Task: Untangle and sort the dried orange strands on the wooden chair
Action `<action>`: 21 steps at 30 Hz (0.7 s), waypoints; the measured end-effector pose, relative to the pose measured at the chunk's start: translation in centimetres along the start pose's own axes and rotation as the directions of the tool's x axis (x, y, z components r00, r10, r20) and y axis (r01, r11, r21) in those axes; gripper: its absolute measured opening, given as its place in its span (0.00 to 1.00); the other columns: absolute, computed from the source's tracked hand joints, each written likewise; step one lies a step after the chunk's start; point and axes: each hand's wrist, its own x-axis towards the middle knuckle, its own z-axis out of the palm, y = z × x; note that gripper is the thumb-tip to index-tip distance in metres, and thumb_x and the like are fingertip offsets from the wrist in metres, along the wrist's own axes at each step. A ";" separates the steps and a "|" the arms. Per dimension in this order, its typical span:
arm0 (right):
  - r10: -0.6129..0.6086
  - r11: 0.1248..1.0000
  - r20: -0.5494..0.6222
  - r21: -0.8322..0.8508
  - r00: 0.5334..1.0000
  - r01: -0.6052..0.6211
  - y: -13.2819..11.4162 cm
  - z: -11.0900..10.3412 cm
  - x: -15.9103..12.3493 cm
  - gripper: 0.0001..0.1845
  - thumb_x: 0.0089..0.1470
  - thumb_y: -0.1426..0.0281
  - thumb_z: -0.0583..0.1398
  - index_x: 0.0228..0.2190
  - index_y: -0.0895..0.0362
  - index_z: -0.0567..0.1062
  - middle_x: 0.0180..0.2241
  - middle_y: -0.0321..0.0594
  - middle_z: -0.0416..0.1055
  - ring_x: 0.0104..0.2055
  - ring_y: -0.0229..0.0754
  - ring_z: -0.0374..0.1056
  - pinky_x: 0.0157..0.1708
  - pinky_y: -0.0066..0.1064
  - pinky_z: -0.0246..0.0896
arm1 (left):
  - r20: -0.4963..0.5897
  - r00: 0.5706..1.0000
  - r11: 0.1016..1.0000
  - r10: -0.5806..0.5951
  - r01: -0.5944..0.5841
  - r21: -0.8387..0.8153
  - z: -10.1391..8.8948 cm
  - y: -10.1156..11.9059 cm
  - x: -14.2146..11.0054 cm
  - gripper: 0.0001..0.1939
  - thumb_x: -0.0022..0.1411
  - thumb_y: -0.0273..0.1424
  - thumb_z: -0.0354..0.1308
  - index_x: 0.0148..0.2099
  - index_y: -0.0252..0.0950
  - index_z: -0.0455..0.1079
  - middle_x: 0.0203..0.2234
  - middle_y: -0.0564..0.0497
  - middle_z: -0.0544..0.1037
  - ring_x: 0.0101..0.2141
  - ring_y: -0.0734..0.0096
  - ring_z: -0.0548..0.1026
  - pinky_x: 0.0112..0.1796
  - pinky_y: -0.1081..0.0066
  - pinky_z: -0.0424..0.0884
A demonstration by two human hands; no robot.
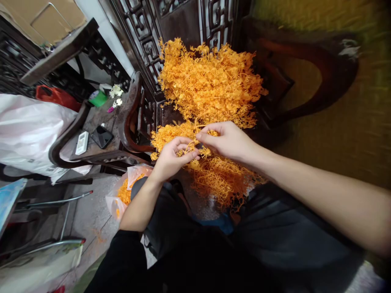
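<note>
My left hand point(173, 158) has its fingers curled around an orange plastic flower sprig point(205, 152), whose thin stems show by the thumb. My right hand point(227, 140) comes in from the right, its thumb and index finger pinched on the same sprig near the left fingertips. Exactly where the right fingers grip is hard to make out. Beyond both hands rises a large heap of orange plastic flowers point(210, 83) on a dark wooden seat. A smaller flower pile point(166, 136) lies beside my left hand. Below the hands, a tangle of orange stems point(221, 179) spreads out between my knees.
Left of the seat, a carved side table point(93, 116) bears a black phone point(102, 137), a white remote-like device point(82, 143) and a green tape roll point(97, 98). A plastic bag with orange pieces point(125, 191) stands on the floor. A curved wooden armrest point(328, 77) is at right.
</note>
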 end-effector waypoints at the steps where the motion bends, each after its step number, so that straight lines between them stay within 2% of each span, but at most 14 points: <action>1: -0.001 1.000 -0.027 -0.004 1.000 0.001 0.0 -0.3 0.0 0.16 0.56 0.56 0.64 0.28 0.56 0.79 0.17 0.32 0.64 0.19 0.33 0.54 0.23 0.31 0.47 | -0.002 1.000 1.000 -0.014 0.014 0.022 -0.1 0.2 -0.2 0.21 0.59 0.36 0.70 0.50 0.36 0.69 0.35 0.47 0.84 0.33 0.67 0.84 0.35 0.69 0.78; 2: -0.004 1.000 -0.057 -0.018 0.998 0.003 0.1 -0.5 0.0 0.15 0.56 0.58 0.64 0.28 0.56 0.79 0.17 0.32 0.65 0.19 0.34 0.55 0.23 0.32 0.47 | 0.003 1.000 0.999 -0.018 0.018 0.032 -0.2 0.3 -0.3 0.17 0.60 0.35 0.70 0.47 0.36 0.69 0.33 0.48 0.83 0.32 0.67 0.84 0.33 0.70 0.77; 4: 0.002 0.998 -0.096 -0.055 0.995 -0.007 0.4 -0.9 -0.1 0.12 0.54 0.61 0.64 0.28 0.56 0.80 0.18 0.34 0.66 0.20 0.34 0.56 0.23 0.32 0.48 | 0.032 0.999 0.999 -0.003 0.002 0.032 -0.5 0.7 -0.5 0.17 0.61 0.35 0.69 0.48 0.37 0.68 0.32 0.48 0.84 0.32 0.67 0.83 0.31 0.72 0.76; 7: 0.069 0.993 -0.066 -0.091 0.995 -0.074 0.8 -1.3 -0.2 0.10 0.52 0.63 0.63 0.27 0.56 0.80 0.18 0.34 0.66 0.20 0.35 0.56 0.22 0.32 0.47 | 0.058 0.998 0.998 0.014 -0.017 0.055 -1.2 1.2 -0.6 0.18 0.61 0.35 0.69 0.51 0.36 0.71 0.30 0.49 0.83 0.30 0.70 0.82 0.31 0.72 0.75; 9: 0.098 0.987 -0.034 -0.122 0.995 -0.102 1.0 -1.5 -0.4 0.10 0.52 0.63 0.62 0.27 0.56 0.81 0.17 0.33 0.65 0.19 0.34 0.55 0.21 0.32 0.46 | 0.041 0.998 0.992 0.040 -0.045 0.120 -1.7 1.5 -0.6 0.14 0.62 0.36 0.68 0.46 0.36 0.74 0.29 0.50 0.82 0.28 0.72 0.80 0.29 0.73 0.74; 10: 0.101 0.985 -0.026 -0.138 0.995 -0.104 0.9 -1.5 -0.5 0.10 0.52 0.63 0.62 0.27 0.56 0.81 0.16 0.33 0.64 0.19 0.34 0.54 0.21 0.32 0.45 | 0.038 0.997 0.984 0.070 -0.075 0.160 -1.8 1.7 -0.6 0.11 0.62 0.37 0.68 0.43 0.36 0.76 0.31 0.49 0.82 0.29 0.71 0.79 0.29 0.73 0.74; 12: 0.089 0.983 -0.009 -0.161 0.996 -0.089 0.8 -1.6 -0.7 0.10 0.52 0.63 0.62 0.27 0.56 0.81 0.16 0.33 0.64 0.18 0.34 0.53 0.20 0.32 0.45 | 0.072 0.987 0.966 0.144 -0.156 0.204 -1.9 2.0 -0.7 0.10 0.62 0.37 0.68 0.38 0.36 0.77 0.42 0.45 0.82 0.35 0.68 0.81 0.32 0.70 0.76; 14: 0.078 0.983 0.030 -0.169 0.997 -0.072 0.5 -1.7 -1.0 0.10 0.52 0.64 0.62 0.26 0.55 0.80 0.17 0.33 0.65 0.18 0.33 0.53 0.20 0.32 0.45 | 0.157 0.970 0.967 0.187 -0.210 0.145 -1.7 2.3 -0.9 0.09 0.63 0.36 0.67 0.39 0.37 0.76 0.55 0.42 0.78 0.42 0.63 0.82 0.39 0.64 0.78; 15: 0.073 0.983 0.056 -0.170 0.996 -0.062 0.4 -1.7 -1.1 0.09 0.52 0.64 0.62 0.25 0.55 0.80 0.18 0.33 0.66 0.18 0.33 0.54 0.20 0.32 0.46 | 0.214 0.958 0.974 0.192 -0.213 0.081 -1.6 2.4 -1.0 0.08 0.63 0.36 0.67 0.42 0.38 0.75 0.58 0.41 0.76 0.44 0.61 0.82 0.42 0.61 0.79; 18: 0.039 0.986 0.142 -0.165 0.989 -0.016 -0.1 -1.7 -1.3 0.09 0.51 0.68 0.61 0.22 0.55 0.79 0.20 0.35 0.69 0.20 0.34 0.56 0.22 0.31 0.48 | 0.369 0.902 0.975 0.222 -0.198 -0.104 -1.2 2.4 -1.4 0.09 0.67 0.36 0.63 0.48 0.38 0.74 0.57 0.39 0.78 0.48 0.55 0.83 0.50 0.51 0.78; 21: 0.058 0.982 0.230 -0.186 0.972 -0.014 -0.3 -1.6 -1.5 0.10 0.51 0.67 0.59 0.23 0.55 0.79 0.19 0.34 0.67 0.20 0.34 0.54 0.21 0.31 0.47 | 0.346 0.895 0.959 0.282 -0.260 -0.109 -0.9 2.2 -1.6 0.10 0.68 0.31 0.61 0.51 0.38 0.74 0.52 0.40 0.81 0.51 0.56 0.82 0.52 0.54 0.79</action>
